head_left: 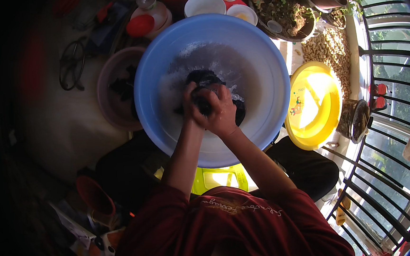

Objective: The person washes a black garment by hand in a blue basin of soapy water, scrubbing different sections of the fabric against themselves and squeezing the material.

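Note:
A large blue basin (148, 51) stands in front of me with cloudy, sudsy water (209, 56) in it. Both hands are over its middle, close together, gripping a wet dark cloth (203, 75) that is bunched up. My left hand (194, 105) has its fingers wrapped round the left side of the bundle. From the right, my right hand (220, 109) closes round the same cloth, its fingers curled over the top. Part of the cloth hangs below the right hand toward the water. Whether it is a garment I cannot tell.
A yellow basin (305, 130) sits at the right, beside window railings (396, 72). A pinkish basin (106, 106) with dark cloth is at the left. Potted plants (282, 8), a white bowl (204, 5) and a red ladle-like scoop (140, 26) are beyond. A lime-green stool (220, 179) is below.

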`<state>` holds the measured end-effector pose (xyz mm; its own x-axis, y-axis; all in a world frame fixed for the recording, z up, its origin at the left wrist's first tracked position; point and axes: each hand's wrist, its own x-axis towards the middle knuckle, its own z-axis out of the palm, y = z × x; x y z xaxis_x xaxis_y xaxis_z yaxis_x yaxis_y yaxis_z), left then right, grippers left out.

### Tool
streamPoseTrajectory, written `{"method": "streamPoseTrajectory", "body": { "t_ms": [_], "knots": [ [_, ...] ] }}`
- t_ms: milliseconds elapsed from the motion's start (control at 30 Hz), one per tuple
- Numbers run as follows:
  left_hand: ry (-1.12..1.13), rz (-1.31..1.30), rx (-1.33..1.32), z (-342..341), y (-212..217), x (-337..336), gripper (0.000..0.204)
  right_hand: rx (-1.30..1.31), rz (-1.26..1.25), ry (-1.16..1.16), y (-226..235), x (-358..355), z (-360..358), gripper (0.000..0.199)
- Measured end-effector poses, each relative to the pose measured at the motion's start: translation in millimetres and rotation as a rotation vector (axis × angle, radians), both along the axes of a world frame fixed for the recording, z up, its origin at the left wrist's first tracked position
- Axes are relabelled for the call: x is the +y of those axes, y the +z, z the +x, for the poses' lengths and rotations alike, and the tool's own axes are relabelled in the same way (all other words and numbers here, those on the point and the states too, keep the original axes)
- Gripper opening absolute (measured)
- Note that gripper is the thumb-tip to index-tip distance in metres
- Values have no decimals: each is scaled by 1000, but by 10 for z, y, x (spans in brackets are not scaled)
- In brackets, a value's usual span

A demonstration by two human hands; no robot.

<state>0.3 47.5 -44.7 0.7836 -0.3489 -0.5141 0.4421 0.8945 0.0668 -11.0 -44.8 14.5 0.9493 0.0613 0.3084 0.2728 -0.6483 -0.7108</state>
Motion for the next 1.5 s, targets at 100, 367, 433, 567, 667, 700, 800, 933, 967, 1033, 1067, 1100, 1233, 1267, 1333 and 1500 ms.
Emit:
{"method": "streamPoseTrajectory", "body": {
  "t_ms": [100,367,433,567,667,700,800,933,967,1033,1067,1100,1233,1267,1333,1500],
  "knots": [
    [129,470,103,104,5,-94,26,188,60,-111,-146,-98,232,29],
    [-165,1424,-224,378,23,152,42,591,406,-162,-734,-695,629,41],
    [-282,1798,-534,499,-598,486,47,417,205,-46,-857,-738,550,44],
    [-580,2279,-502,414,-502,193,43,464,-131,57,-934,-655,403,55],
    [-658,2305,-601,369,-873,164,46,713,-190,-6,-1060,-574,486,58],
    [-696,2197,-560,409,-922,147,44,736,-167,-31,-1148,-598,535,55],
    [-785,1889,-436,577,-927,194,40,748,-47,-111,-1194,-617,661,46],
    [136,931,181,574,-522,125,45,464,168,-74,-514,-497,586,29],
    [110,475,27,521,-487,229,51,344,203,-24,-233,-423,513,25],
    [19,290,-35,462,-200,214,52,223,155,129,136,-222,289,28],
    [-31,192,-70,445,-19,183,53,102,97,199,268,-148,165,28],
    [-83,10,-21,377,153,161,50,85,59,266,400,-75,31,28],
    [-3,250,-68,203,473,11,33,-81,-100,277,469,110,-317,40],
    [3,212,-51,151,425,11,32,-111,-142,239,435,141,-329,40],
    [10,125,-13,18,246,-10,31,-122,-165,179,342,127,-327,40],
    [-35,-68,-19,-38,-35,-54,26,-59,-27,37,158,-21,-71,29]
  ]
}}
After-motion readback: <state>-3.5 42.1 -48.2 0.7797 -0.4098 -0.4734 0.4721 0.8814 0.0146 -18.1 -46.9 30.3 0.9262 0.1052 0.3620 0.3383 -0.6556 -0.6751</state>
